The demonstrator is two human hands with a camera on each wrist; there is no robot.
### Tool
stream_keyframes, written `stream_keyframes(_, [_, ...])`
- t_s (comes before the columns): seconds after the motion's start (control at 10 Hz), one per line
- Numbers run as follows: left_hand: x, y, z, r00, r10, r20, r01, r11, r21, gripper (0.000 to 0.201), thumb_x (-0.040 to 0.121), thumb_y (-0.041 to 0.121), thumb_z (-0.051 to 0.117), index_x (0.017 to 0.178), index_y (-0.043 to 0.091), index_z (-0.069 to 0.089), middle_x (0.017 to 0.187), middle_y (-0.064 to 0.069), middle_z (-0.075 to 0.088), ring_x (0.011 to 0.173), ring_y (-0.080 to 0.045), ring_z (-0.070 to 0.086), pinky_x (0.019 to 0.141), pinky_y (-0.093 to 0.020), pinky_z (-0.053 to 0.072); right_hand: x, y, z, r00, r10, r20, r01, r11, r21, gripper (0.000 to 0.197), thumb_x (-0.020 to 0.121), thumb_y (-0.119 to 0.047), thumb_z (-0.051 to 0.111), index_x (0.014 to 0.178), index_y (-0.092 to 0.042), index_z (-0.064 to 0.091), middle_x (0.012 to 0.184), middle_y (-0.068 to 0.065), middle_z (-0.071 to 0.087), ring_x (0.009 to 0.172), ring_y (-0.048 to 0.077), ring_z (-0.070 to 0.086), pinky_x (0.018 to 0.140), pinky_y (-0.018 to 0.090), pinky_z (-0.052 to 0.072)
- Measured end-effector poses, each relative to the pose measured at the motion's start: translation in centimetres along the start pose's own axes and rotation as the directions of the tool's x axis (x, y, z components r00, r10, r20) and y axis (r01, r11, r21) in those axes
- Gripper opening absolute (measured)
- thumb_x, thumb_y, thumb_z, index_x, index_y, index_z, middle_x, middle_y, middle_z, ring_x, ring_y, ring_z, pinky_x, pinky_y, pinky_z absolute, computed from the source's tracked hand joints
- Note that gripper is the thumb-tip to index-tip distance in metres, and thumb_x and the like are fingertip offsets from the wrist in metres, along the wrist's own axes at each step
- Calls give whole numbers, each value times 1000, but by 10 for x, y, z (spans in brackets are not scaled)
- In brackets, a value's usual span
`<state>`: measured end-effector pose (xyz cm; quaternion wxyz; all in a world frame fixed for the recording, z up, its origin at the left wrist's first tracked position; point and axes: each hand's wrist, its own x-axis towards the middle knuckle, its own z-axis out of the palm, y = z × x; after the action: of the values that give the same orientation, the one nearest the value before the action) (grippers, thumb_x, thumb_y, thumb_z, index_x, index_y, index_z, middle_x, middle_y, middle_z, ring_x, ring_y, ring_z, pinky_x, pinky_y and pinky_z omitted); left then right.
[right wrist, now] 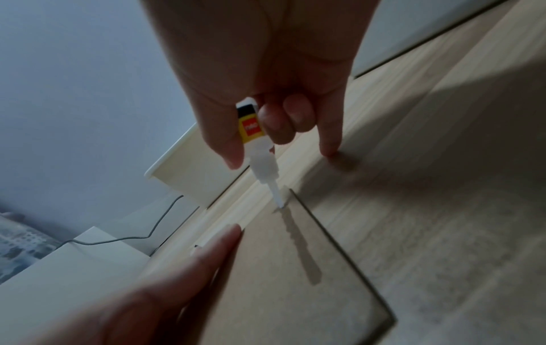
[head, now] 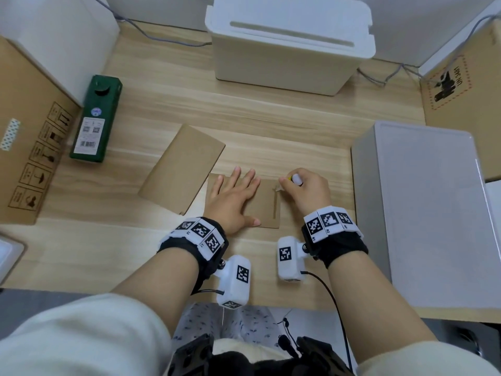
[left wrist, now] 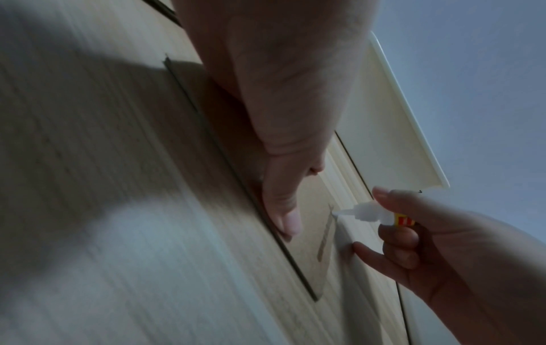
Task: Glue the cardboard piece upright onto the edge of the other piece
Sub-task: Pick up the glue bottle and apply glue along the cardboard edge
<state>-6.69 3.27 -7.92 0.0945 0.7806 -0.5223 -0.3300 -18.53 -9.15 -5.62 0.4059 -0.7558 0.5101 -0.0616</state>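
Observation:
A small brown cardboard piece (head: 264, 204) lies flat on the wooden table. My left hand (head: 234, 196) presses it down with straight, spread fingers. My right hand (head: 306, 189) grips a small glue tube (right wrist: 251, 127) with a yellow and red label. Its white nozzle (right wrist: 276, 195) touches the piece near the far right corner. A dark wet glue line (right wrist: 299, 242) runs along the right edge of the piece (right wrist: 280, 291). A second, larger cardboard piece (head: 183, 169) lies flat to the left, apart from both hands. The tube (left wrist: 381, 216) also shows in the left wrist view.
A green carton (head: 95, 118) lies at the left beside a large cardboard box (head: 24, 147). A white lidded bin (head: 287, 47) stands at the back. A grey box (head: 423, 213) stands close on the right, another cardboard box (head: 461, 90) behind it.

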Motion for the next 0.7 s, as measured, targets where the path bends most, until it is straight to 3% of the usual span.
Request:
stream_keyframes(0.3, [1,-1,2,1000,4,-4,-4,1000,1,94,74,45,65,144,30,3,157,12,-6,143,-13,-16,115,-39,-13,0,1,1,1000,-7,12,7,1000,4,13,82,-27,63,76,-16,61,75,4,61,77,22,55,68,26,37])
stream_keyframes(0.4, [1,-2,2,1000,2,-4,-2,1000,3,94,75,45,64,144,30,3,157,12,-7,143,-13,-16,115,-39,-13,-1,0,2,1000,-20,-20,20,999,29,12,81,-27,64,82,-14,65,78,3,62,79,22,56,72,30,43])
stream_keyframes(0.5, [1,-2,2,1000,4,-5,-4,1000,4,94,75,45,64,144,30,3,157,12,-7,143,-12,-16,114,-38,-14,-3,2,1,1000,-13,4,13,1000,9,12,81,-26,64,76,-15,62,74,5,60,76,24,53,69,29,39])
stream_keyframes(0.7, [2,-3,3,1000,4,-9,-4,1000,6,94,74,46,64,144,31,4,157,12,-6,143,-12,-16,115,-39,-13,-9,5,1,1000,-17,8,17,1000,-24,18,80,-29,63,84,-12,67,76,6,62,83,29,59,71,30,41])
